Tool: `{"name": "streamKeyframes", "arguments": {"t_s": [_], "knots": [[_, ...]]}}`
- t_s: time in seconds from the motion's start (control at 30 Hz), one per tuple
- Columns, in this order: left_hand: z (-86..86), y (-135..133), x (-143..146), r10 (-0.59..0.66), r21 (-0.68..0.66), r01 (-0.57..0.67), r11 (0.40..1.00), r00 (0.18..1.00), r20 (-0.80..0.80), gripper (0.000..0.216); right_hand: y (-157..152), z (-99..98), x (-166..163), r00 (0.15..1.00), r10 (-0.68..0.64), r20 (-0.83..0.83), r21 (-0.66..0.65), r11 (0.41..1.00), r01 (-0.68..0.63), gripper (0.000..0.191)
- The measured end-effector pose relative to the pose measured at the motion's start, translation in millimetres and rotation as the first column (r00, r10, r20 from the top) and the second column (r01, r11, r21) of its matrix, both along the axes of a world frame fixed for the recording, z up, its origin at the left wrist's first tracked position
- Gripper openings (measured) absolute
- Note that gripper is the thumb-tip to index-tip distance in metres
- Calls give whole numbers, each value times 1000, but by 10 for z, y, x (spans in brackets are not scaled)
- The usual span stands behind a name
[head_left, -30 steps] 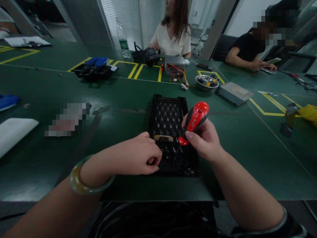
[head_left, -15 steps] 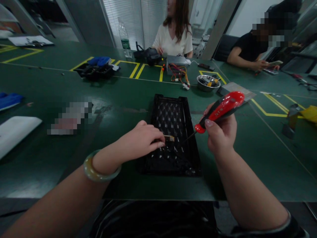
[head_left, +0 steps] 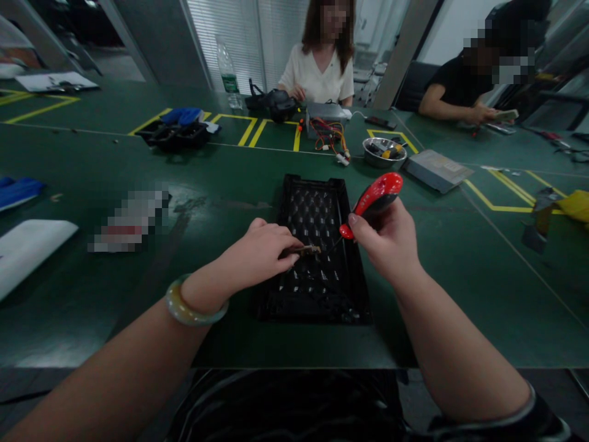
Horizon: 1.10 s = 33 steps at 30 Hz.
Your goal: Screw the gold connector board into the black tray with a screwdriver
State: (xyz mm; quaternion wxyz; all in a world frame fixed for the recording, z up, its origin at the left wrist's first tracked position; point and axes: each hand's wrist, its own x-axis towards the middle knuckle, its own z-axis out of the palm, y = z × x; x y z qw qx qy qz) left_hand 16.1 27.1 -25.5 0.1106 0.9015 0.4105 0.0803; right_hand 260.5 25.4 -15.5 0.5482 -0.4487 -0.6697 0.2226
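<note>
While your left hand (head_left: 257, 258) reaches in from 7 o'clock, its fingers are pressed together and pinch a small brown part (head_left: 306, 250) by its left end. The part sits level, just above the middle of the black tray (head_left: 313, 180). A pale bracelet (head_left: 196, 304) rings that wrist.

Your right hand (head_left: 389, 245) comes in from 5 o'clock, fingers curled tight round the red and black screwdriver (head_left: 375, 196), thumb laid along the handle. The handle tilts up toward 1 o'clock. The thin shaft slants down toward 8 o'clock, and its tip is close to the part's right end. Whether the two touch, you cannot tell.

The tray lies lengthwise at your 12 o'clock on the green table (head_left: 460, 294), near the front edge, with both hands over its middle.

At 9 o'clock, a white sheet (head_left: 27, 245) lies near the left edge. At 3 o'clock sits a yellow object (head_left: 575, 205).

Farther off, at 1 o'clock, a steel bowl (head_left: 384, 153) stands beside a flat grey box (head_left: 437, 170). Coloured wires (head_left: 329, 132) trail at 12 o'clock. At 11 o'clock are a second black tray (head_left: 175, 135) and, beyond it, a bottle (head_left: 227, 73).

Across the table, a person in a white top (head_left: 322, 80) sits at 12 o'clock. Another, in black (head_left: 455, 92), sits at 1 o'clock.
</note>
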Motion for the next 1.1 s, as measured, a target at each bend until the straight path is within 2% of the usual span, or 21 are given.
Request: {"name": "streamKeyframes", "arguments": {"t_s": [0.17,0.3,0.43,0.5,0.57,0.63,0.7,0.8,0.93,1.1], "knots": [[51,-16,-26,6,23,-8,1000,997,83,25,17,22,-31,994,-92,-53,44,995,94,28],[143,-38,-90,47,-22,-43,999,980,191,25,-1,97,-55,970,-117,-211,42,991,129,27],[219,-75,-124,-8,-120,38,992,971,237,24,-34,173,-30,978,-133,-162,22,990,139,25],[237,-90,-128,-14,-148,52,988,969,245,23,-48,198,-1,966,-92,-242,-26,996,88,21],[249,-98,-133,-35,-177,81,981,968,247,23,-64,215,20,937,1,-349,-85,996,-32,17],[259,-103,-143,-86,-204,138,969,966,243,24,-86,222,17,919,91,-384,-118,982,-147,15],[270,-116,-152,-140,-233,195,953,963,232,25,-115,222,-10,925,141,-353,-153,966,-206,16],[290,-177,-134,-189,-288,236,928,965,182,24,-153,215,-63,949,178,-260,-178,957,-229,17],[332,-320,-47,-226,-329,249,911,968,106,13,-166,215,-83,962,211,-172,-170,956,-240,15],[363,-432,7,-223,-342,220,914,974,30,5,-160,222,-72,971,174,-164,-169,965,-201,17]]}}
